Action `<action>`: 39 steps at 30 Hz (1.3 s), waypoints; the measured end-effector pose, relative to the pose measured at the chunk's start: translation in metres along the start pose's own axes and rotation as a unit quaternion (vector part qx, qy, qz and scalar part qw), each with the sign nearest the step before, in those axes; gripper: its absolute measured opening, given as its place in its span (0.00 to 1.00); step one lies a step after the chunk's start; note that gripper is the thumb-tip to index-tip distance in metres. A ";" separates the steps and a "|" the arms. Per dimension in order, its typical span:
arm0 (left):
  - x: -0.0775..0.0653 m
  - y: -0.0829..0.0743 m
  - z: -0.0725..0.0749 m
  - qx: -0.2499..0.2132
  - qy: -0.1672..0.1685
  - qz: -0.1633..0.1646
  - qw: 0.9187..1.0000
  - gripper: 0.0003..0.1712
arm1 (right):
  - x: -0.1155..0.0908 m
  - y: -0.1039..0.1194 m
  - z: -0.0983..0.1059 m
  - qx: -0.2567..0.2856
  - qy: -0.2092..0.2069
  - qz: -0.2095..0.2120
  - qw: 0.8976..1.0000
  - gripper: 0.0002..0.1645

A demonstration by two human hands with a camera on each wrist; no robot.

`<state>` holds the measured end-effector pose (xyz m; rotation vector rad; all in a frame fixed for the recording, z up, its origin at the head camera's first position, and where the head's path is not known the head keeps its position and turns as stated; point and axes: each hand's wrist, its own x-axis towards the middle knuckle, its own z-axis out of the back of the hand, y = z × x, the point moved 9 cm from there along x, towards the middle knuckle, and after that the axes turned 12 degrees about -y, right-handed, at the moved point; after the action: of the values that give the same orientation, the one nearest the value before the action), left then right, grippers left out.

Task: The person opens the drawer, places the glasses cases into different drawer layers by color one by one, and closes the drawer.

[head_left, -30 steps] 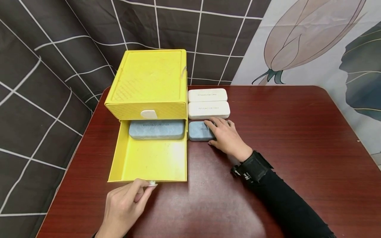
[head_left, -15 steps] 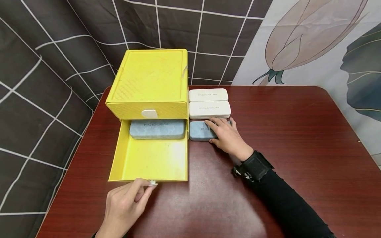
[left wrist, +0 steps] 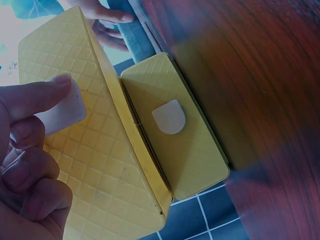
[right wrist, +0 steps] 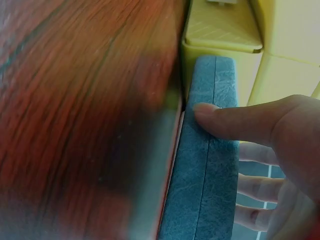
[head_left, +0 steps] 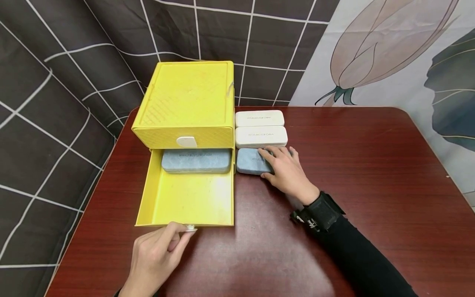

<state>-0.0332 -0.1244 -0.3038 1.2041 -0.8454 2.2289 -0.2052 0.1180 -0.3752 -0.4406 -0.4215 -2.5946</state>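
Note:
My left hand (head_left: 157, 255) pinches the small white pull tab (left wrist: 65, 107) on the front of the lower drawer (head_left: 185, 202), which is pulled out of the yellow drawer box (head_left: 185, 95). Inside the drawer, at its back, lies a blue glasses case (head_left: 196, 161). To the right of the box, my right hand (head_left: 289, 175) grips a second blue glasses case (head_left: 250, 161). The right wrist view shows the thumb (right wrist: 225, 120) along that case's near side and the fingers across its far side. The case's right end is hidden under the hand.
Two white glasses cases (head_left: 261, 136) lie side by side just behind the held blue one, against the box. The upper drawer (left wrist: 170, 120) is closed. Dark checked cloth (head_left: 259, 45) hangs behind the reddish-brown table (head_left: 371, 165).
The blue case in my right hand has shifted slightly away from me and to the right, along with the hand. My left hand and the drawer stay where they were.

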 end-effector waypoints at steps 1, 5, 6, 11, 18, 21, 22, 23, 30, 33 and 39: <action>0.000 0.000 0.000 0.000 0.000 0.000 1.000 0.08 | -0.001 0.001 0.002 -0.001 -0.004 0.001 1.000 0.40; 0.000 0.000 0.000 -0.001 -0.001 -0.001 1.000 0.08 | -0.004 0.006 0.012 -0.005 -0.018 0.008 1.000 0.40; 0.000 0.000 0.000 -0.001 -0.001 -0.001 1.000 0.08 | -0.005 0.007 0.014 -0.005 -0.020 0.010 1.000 0.40; 0.000 0.000 0.000 -0.002 0.000 0.000 1.000 0.08 | -0.008 0.011 0.022 -0.014 -0.032 0.019 0.999 0.40; -0.001 -0.001 0.000 0.000 -0.003 -0.002 1.000 0.09 | -0.011 0.017 0.031 -0.017 -0.046 0.028 0.998 0.41; -0.001 -0.001 0.000 -0.001 -0.006 -0.004 1.000 0.09 | -0.012 0.021 0.035 -0.015 -0.048 0.029 0.998 0.42; -0.001 -0.001 0.000 -0.002 -0.006 -0.004 1.000 0.09 | -0.012 0.022 0.037 -0.014 -0.050 0.029 0.998 0.42; -0.001 -0.001 0.000 -0.002 -0.006 -0.004 1.000 0.09 | -0.013 0.023 0.039 -0.014 -0.052 0.029 0.998 0.42; -0.001 -0.002 0.001 -0.005 -0.013 -0.010 1.000 0.09 | -0.016 0.027 0.052 -0.007 -0.070 0.030 0.997 0.41; 0.000 -0.003 0.001 -0.004 -0.015 -0.011 1.000 0.09 | -0.017 0.029 0.056 -0.008 -0.077 0.033 0.996 0.42; -0.001 -0.001 0.001 -0.002 -0.010 -0.008 1.000 0.09 | -0.019 0.035 0.067 -0.017 -0.092 0.037 0.995 0.42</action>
<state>-0.0317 -0.1239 -0.3037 1.2296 -0.8444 2.2051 -0.1564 0.1211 -0.3148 -0.6981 -0.4154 -2.5011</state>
